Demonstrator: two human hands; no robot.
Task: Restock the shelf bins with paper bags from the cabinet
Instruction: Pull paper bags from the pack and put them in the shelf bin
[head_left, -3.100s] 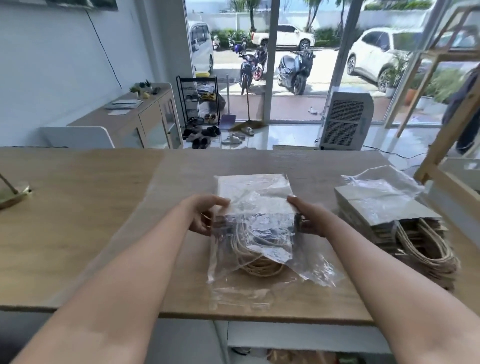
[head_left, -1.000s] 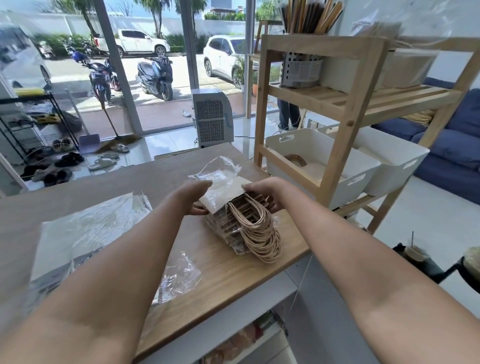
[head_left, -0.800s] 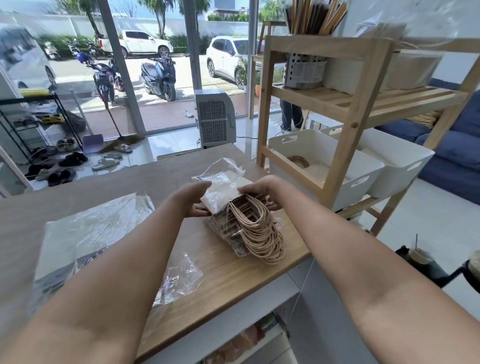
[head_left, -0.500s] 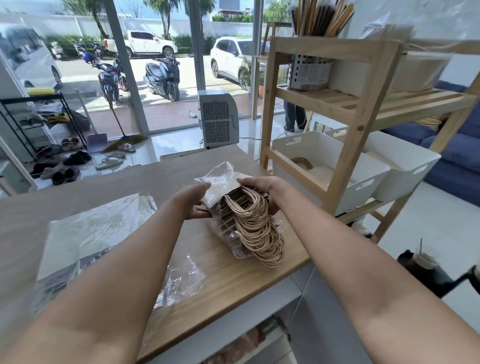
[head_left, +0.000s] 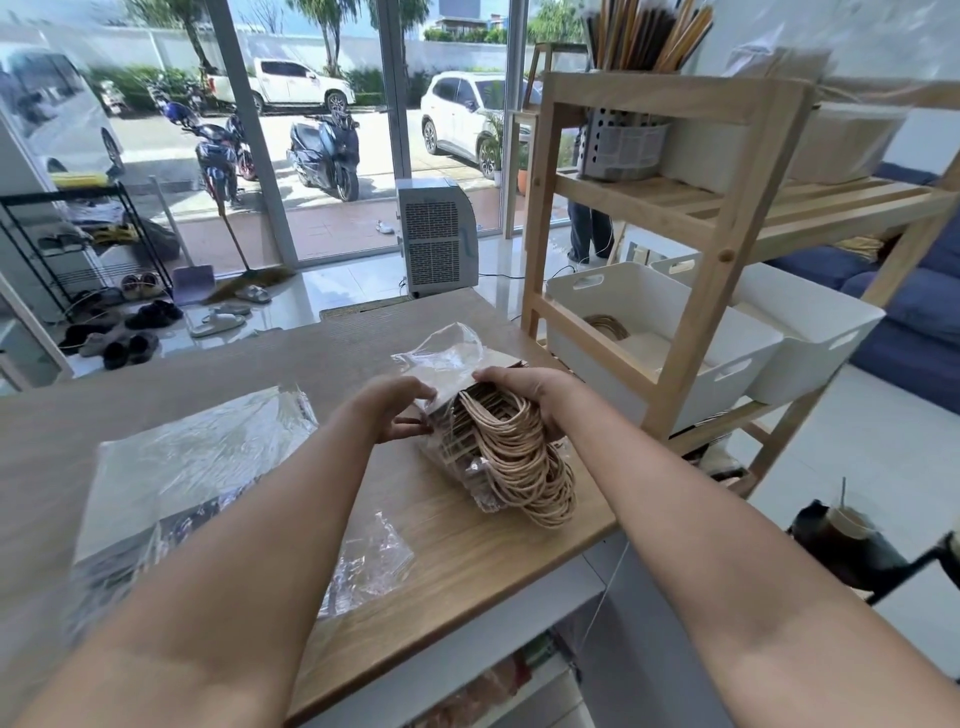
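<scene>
Head camera is showing you holding the stack of paper bags (head_left: 498, 447) on the wooden table (head_left: 467, 561), near its right edge, beside the wooden shelf (head_left: 727, 218). Your left hand (head_left: 395, 408) is gripping its left side, and your right hand (head_left: 530, 387) is closing over the top, fingers among the twisted handles. The white bin (head_left: 675, 332) is sitting on the low shelf, just right of the stack.

Two hands, left (head_left: 397, 408) and right (head_left: 524, 387). Two packs of paper bags on the table (head_left: 467, 561): one opened (head_left: 498, 447) and one wrapped (head_left: 192, 467). One loose plastic scrap (head_left: 371, 558). Two white bins (head_left: 660, 343) (head_left: 810, 338) on the lower shelf (the near one holds one bag, handles showing). One holder (head_left: 621, 148) of sticks, too many to count.
</scene>
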